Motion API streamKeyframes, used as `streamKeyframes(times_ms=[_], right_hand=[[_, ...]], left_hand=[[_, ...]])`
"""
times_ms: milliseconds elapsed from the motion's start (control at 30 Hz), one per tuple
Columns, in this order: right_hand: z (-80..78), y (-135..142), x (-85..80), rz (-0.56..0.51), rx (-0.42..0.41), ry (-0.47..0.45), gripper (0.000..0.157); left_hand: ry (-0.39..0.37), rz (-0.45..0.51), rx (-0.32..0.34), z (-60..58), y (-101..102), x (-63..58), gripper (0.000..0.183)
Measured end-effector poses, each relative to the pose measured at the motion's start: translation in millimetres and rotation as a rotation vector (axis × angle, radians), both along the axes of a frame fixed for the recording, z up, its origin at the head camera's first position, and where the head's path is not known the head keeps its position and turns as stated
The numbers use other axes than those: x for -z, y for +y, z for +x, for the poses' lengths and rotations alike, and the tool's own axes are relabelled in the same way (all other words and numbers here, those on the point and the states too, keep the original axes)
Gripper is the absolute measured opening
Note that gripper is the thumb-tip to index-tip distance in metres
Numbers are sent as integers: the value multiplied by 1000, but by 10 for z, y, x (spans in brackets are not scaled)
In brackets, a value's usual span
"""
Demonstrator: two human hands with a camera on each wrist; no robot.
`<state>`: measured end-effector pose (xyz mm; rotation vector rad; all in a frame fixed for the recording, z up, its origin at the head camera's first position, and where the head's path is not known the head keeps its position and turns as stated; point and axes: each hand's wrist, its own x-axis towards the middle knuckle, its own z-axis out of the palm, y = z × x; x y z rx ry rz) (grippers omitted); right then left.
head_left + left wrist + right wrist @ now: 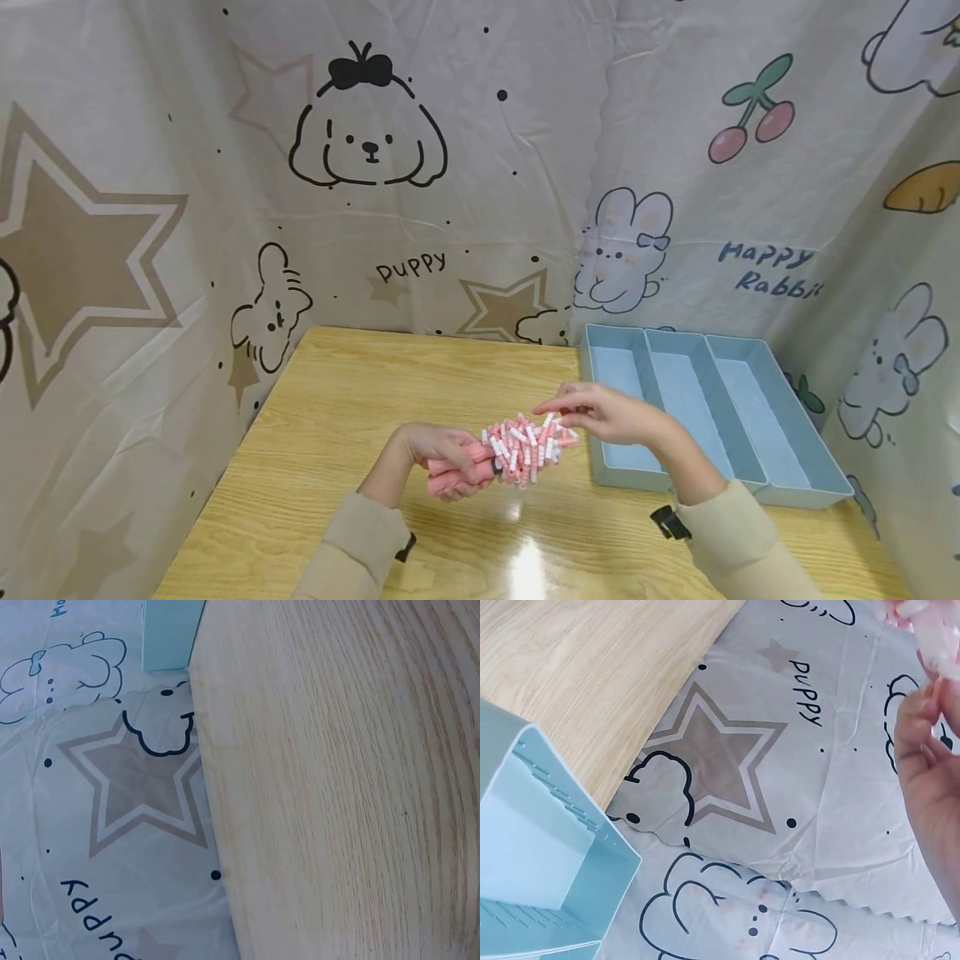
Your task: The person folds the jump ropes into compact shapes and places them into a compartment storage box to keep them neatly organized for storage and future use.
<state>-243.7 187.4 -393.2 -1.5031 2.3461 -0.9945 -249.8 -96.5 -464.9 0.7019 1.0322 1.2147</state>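
Observation:
A beaded jump rope, folded into a pink-and-white bundle, is held above the table in the head view. My left hand grips its two pink handles, with the thumb over the top. Something small and black sits between handles and beads. At the bundle's far right end, my right hand pinches a beaded strand between thumb and fingers. That hand and part of the beads show at the right edge of the right wrist view. The left wrist view shows almost nothing of the left hand.
A light blue tray with three long compartments stands on the right of the wooden table, close to my right forearm. Behind the table hangs a printed curtain with cartoon animals and stars, which also runs along both sides.

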Motion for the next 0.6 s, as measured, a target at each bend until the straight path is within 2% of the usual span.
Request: streamKeyframes(times_ms=[100,267,367,467,600], right_hand=[[35,-28,12,12,52,158,21],[62,-60,37,-22,86,432,9],[57,-63,38,-55,99,540,8],[58,-63,17,-66,100,539,7],[70,-65,-27,-60,96,402,14]], left_hand=[[6,-27,-18,-19,-4,41,8],[15,-31,-25,-30,-5,76,7],[10,-40,-35,-27,-7,81,8],[4,-55,-45,-26,-9,83,9],[-2,-65,-50,-27,-8,85,10]])
